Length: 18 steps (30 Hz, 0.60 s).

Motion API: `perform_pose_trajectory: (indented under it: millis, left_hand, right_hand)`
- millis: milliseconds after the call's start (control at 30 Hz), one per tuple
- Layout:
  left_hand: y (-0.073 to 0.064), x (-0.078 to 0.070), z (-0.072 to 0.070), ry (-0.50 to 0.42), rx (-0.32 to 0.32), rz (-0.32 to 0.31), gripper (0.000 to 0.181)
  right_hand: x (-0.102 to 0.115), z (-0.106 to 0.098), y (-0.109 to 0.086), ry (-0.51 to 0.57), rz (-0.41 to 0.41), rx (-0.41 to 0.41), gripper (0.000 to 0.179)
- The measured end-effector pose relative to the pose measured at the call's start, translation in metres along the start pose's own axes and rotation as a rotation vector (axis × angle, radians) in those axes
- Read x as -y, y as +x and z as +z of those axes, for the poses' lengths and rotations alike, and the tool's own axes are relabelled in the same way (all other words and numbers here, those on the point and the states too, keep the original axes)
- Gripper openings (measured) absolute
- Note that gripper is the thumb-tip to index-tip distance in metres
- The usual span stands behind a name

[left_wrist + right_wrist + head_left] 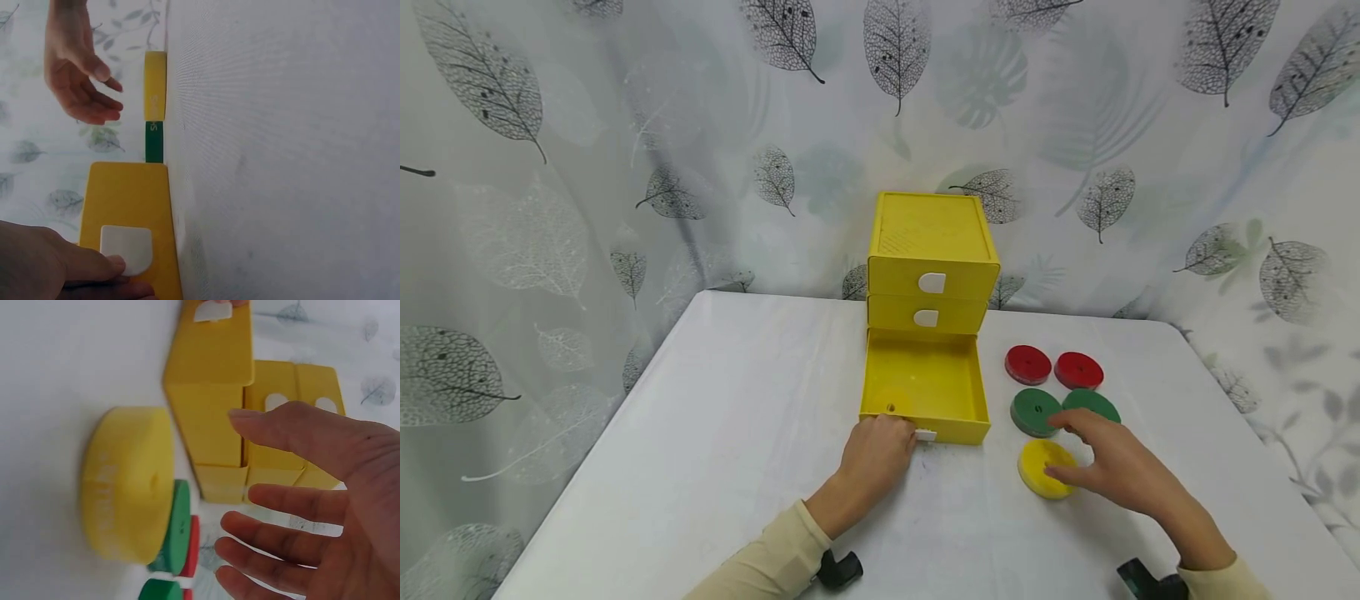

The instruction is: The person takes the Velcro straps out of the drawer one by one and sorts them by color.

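A yellow three-drawer box (pixel 935 227) stands at the back, its bottom drawer (pixel 951 379) pulled out. My left hand (pixel 880 454) grips the white handle (pixel 127 249) on that drawer's front, thumb on the tab and fingers curled beside it. Inside the drawer's front left corner lies a yellow disc (pixel 891 403), partly hidden by the front wall. My right hand (pixel 1120 462) hovers over a thick yellow disc (pixel 1037 468) with a small centre hole. Its thumb and fingers are spread apart, with nothing between them in the right wrist view.
Behind the yellow disc lie two green discs (pixel 1033 412) and two red discs (pixel 1028 364), right of the drawer. A white cloth covers the table (pixel 760 392). Leaf-patterned curtains (pixel 820 150) hang close behind the box and along both sides.
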<state>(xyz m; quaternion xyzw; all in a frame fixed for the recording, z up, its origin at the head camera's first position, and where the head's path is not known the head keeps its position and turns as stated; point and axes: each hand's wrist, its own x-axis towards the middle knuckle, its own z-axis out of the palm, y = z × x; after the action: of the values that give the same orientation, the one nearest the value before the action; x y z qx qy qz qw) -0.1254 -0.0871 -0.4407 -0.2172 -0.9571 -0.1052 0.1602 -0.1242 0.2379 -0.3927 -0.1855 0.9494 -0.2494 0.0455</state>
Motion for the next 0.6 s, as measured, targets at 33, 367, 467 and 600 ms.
perform_pose_trajectory:
  millis: [33, 367, 467, 600]
  left_hand:
    - [0.0, 0.0, 0.0, 0.002, -0.003, 0.001, 0.03]
    - [-0.001, -0.001, 0.0, -0.003, -0.013, 0.007, 0.026]
    - [-0.001, -0.001, -0.001, -0.008, -0.015, 0.008, 0.025]
    - [-0.002, -0.001, -0.002, -0.024, -0.018, 0.005, 0.025]
  right_hand:
    - [0.003, -0.002, 0.002, 0.0, -0.016, -0.013, 0.063]
    - [0.036, -0.01, 0.033, -0.004, -0.114, -0.092, 0.057]
    - [0.045, -0.01, 0.042, -0.002, -0.142, -0.093, 0.057]
    - [0.057, -0.011, 0.056, -0.001, -0.173, -0.076, 0.058]
